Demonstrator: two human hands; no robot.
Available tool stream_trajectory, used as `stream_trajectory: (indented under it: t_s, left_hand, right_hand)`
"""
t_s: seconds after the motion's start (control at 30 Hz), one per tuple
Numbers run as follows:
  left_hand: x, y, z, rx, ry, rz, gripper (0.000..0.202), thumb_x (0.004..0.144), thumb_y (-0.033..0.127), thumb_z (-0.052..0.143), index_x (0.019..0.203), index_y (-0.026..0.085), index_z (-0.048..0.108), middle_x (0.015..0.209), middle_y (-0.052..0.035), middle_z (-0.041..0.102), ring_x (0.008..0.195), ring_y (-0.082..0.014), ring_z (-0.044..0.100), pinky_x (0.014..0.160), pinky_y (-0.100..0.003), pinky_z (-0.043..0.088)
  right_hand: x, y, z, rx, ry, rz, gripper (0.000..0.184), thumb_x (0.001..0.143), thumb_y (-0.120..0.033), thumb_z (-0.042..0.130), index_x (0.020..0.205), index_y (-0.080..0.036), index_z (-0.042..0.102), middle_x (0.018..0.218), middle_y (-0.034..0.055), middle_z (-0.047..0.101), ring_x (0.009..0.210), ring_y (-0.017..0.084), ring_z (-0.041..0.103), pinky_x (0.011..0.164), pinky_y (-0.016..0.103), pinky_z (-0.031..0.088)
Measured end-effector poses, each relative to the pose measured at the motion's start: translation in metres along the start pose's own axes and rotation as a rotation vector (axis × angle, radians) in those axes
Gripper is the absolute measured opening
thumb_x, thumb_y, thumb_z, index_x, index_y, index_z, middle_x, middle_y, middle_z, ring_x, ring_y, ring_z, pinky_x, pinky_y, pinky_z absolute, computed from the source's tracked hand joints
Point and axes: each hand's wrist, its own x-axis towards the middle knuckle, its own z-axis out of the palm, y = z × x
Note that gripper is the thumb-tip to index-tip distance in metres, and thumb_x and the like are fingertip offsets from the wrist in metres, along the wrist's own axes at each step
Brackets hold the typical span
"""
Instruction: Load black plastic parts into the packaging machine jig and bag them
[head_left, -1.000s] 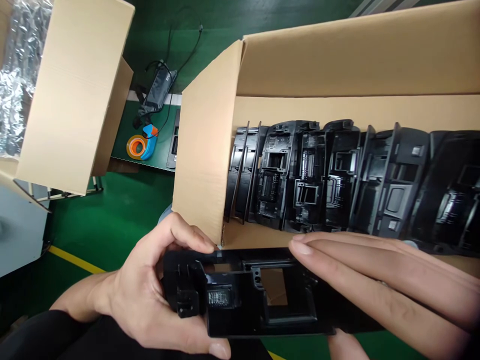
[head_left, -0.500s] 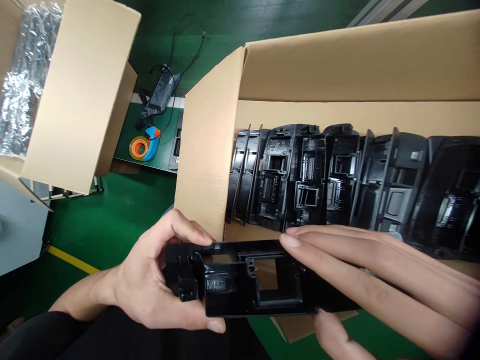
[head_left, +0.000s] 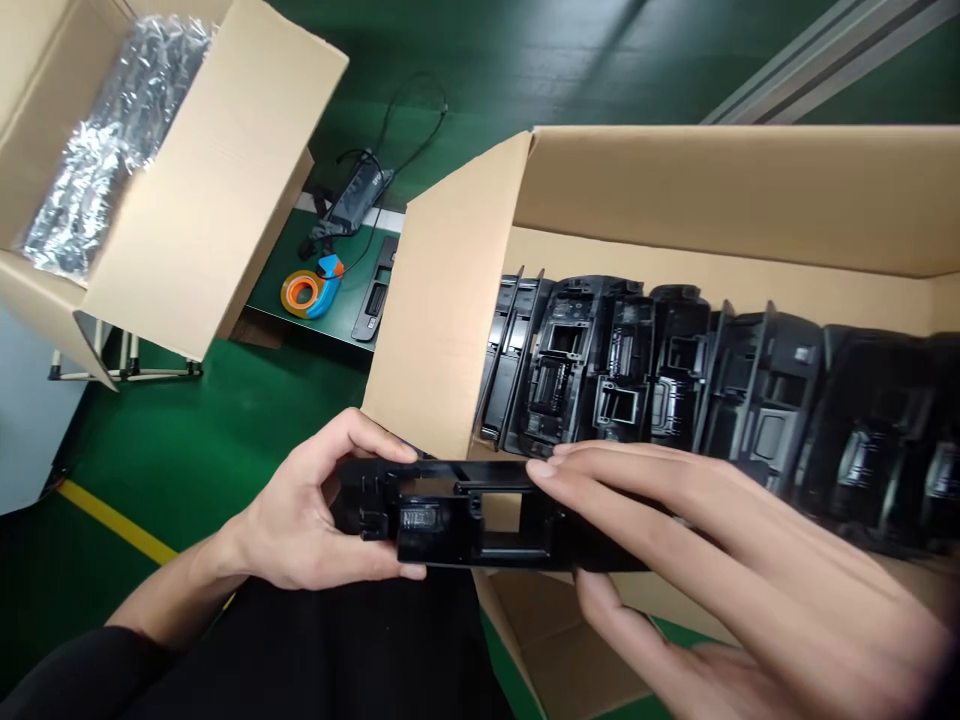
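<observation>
I hold a long black plastic frame part (head_left: 465,515) with rectangular cut-outs level in front of me, at the near edge of a large cardboard box (head_left: 442,300). My left hand (head_left: 307,515) grips its left end, thumb below and fingers curled over the top. My right hand (head_left: 697,545) clasps its right half, fingers laid flat along the top and thumb underneath. Inside the box stands a row of several similar black plastic parts (head_left: 675,370) on edge.
A second open cardboard box (head_left: 202,210) at the upper left holds something in crinkled clear wrap (head_left: 105,150). On a green table beyond lie an orange and blue tape dispenser (head_left: 311,290), a dark pouch with a cable (head_left: 356,195), and a flat black part (head_left: 379,290). The floor is green with a yellow line (head_left: 112,515).
The black part has turned more edge-on and moved up and away with both hands. My view has tilted back, showing more of the left box and floor.
</observation>
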Motion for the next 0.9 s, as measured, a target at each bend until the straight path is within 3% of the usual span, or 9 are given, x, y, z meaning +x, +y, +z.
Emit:
stream_trajectory:
  t_s: [0.17, 0.33, 0.47, 0.6, 0.73, 0.9]
  left_hand:
    - [-0.026, -0.001, -0.027, -0.024, 0.004, -0.047, 0.056, 0.073, 0.013, 0.093, 0.120, 0.021, 0.064, 0.102, -0.0039, 0.071, 0.080, -0.0139, 0.069, 0.072, -0.021, 0.059]
    - [-0.074, -0.005, -0.071, -0.077, 0.097, -0.097, 0.061, 0.072, 0.020, 0.095, 0.124, 0.021, 0.064, 0.101, -0.0043, 0.070, 0.081, -0.0153, 0.067, 0.074, -0.024, 0.059]
    - [-0.124, -0.010, -0.116, -0.114, 0.204, -0.115, 0.062, 0.073, 0.026, 0.097, 0.125, 0.021, 0.064, 0.100, -0.0045, 0.072, 0.085, -0.0170, 0.070, 0.077, -0.025, 0.058]
    - [-0.175, -0.015, -0.168, -0.076, 0.324, -0.131, 0.057, 0.076, 0.029, 0.095, 0.124, 0.020, 0.066, 0.105, -0.0050, 0.073, 0.089, -0.0167, 0.069, 0.082, -0.026, 0.058]
    - [-0.229, -0.015, -0.218, 0.029, 0.487, -0.162, 0.052, 0.077, 0.025, 0.091, 0.124, 0.021, 0.070, 0.108, -0.0042, 0.073, 0.091, -0.0168, 0.069, 0.085, -0.027, 0.057]
    - [-0.292, -0.020, -0.268, 0.120, 0.659, -0.137, 0.045, 0.077, 0.017, 0.086, 0.120, 0.023, 0.074, 0.101, 0.0003, 0.075, 0.084, -0.0133, 0.066, 0.078, -0.022, 0.053]
  right_hand:
    - [0.011, -0.033, 0.012, -0.057, -0.021, -0.085, 0.063, 0.090, -0.011, 0.062, 0.149, -0.033, 0.056, 0.131, 0.0064, 0.071, 0.111, 0.024, 0.073, 0.096, 0.039, 0.063]
    - [0.043, -0.080, 0.042, -0.123, -0.045, -0.174, 0.058, 0.089, -0.011, 0.062, 0.143, -0.029, 0.060, 0.127, 0.0084, 0.071, 0.108, 0.025, 0.071, 0.092, 0.040, 0.062]
    - [0.078, -0.130, 0.082, -0.131, -0.058, -0.268, 0.050, 0.091, -0.012, 0.060, 0.139, -0.027, 0.061, 0.121, 0.0087, 0.071, 0.105, 0.023, 0.071, 0.089, 0.037, 0.061]
    - [0.116, -0.168, 0.139, -0.117, -0.118, -0.355, 0.048, 0.093, -0.017, 0.059, 0.140, -0.025, 0.059, 0.128, 0.0113, 0.069, 0.107, 0.023, 0.071, 0.085, 0.036, 0.061]
    - [0.170, -0.204, 0.201, -0.016, -0.369, -0.477, 0.053, 0.094, -0.022, 0.061, 0.146, -0.027, 0.054, 0.127, 0.0094, 0.073, 0.090, 0.019, 0.070, 0.077, 0.034, 0.058]
    - [0.247, -0.272, 0.267, 0.106, -0.863, -0.561, 0.022, 0.086, -0.018, 0.068, 0.106, -0.026, 0.063, 0.096, 0.0028, 0.075, 0.078, 0.018, 0.069, 0.071, 0.031, 0.054]
